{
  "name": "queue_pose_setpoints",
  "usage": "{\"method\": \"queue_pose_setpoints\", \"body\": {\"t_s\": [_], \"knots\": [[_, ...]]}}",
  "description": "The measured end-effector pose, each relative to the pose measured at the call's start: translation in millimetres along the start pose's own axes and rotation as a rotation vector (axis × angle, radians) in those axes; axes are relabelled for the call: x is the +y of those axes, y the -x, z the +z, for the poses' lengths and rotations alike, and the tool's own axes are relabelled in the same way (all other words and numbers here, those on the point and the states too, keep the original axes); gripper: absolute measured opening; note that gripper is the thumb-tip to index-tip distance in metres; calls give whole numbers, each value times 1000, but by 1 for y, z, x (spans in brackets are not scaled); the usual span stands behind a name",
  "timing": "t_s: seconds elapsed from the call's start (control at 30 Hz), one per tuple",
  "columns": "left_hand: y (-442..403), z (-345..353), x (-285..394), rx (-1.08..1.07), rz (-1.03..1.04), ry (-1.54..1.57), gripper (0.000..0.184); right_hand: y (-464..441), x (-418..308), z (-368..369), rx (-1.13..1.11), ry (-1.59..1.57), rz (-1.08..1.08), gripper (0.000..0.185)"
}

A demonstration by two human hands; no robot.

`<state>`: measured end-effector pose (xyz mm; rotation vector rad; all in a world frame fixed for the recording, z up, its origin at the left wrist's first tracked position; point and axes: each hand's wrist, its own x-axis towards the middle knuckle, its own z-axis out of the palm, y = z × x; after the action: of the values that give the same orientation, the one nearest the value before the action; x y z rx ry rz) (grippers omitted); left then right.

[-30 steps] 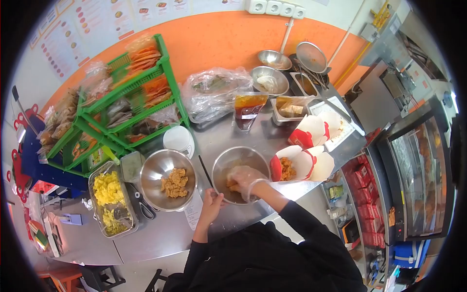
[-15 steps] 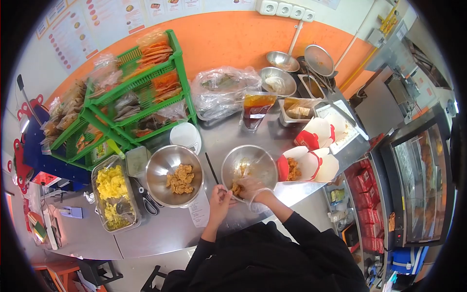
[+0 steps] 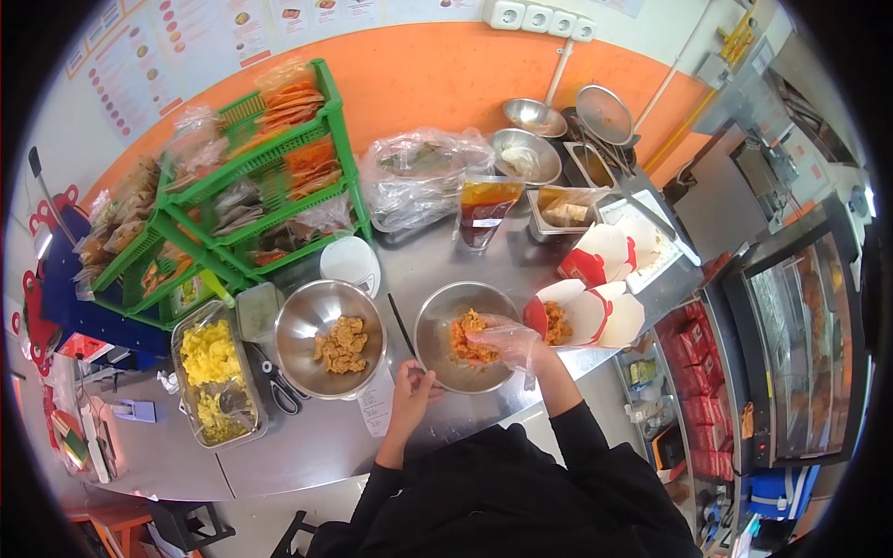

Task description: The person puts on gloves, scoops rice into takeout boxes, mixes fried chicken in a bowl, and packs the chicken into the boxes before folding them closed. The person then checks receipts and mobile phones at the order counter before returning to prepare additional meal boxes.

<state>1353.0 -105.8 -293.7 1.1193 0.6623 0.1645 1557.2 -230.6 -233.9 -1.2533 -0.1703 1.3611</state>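
While left hand (image 3: 414, 386) curls at rim of bowl (image 3: 433, 325), likely steadying it, gloved right hand (image 3: 510, 344) touches food (image 3: 468, 340); grips unclear.

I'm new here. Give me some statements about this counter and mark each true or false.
1. The right hand wears a see-through glove. True.
2. The right hand holds scissors. False: it is in a metal bowl, at orange-brown food.
3. A second metal bowl stands left of the first. True.
4. That second metal bowl is empty. False: it holds brown food pieces.
5. A printed paper slip lies on the counter. True.
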Motion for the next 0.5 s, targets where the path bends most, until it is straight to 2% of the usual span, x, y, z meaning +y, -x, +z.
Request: {"method": "queue_pose_setpoints", "body": {"t_s": [0.17,0.23,0.3,0.37,0.43,0.5], "knots": [[1,1,4,-2,11,4,29,53,-41,26,75,-168,-93,48],[0,1,4,-4,8,1,29,70,-47,11,3,326,-586,47],[-2,-1,2,-5,6,-9,28,93,-60,-5,48,369,-652,46],[-1,0,4,-9,13,-9,26,120,-84,-15,198,-57,-305,46],[-1,1,5,-11,16,-9,25,136,-96,-21,431,198,-349,42],[0,1,6,-12,15,-11,24,137,-94,-47,557,353,-356,39]]}}
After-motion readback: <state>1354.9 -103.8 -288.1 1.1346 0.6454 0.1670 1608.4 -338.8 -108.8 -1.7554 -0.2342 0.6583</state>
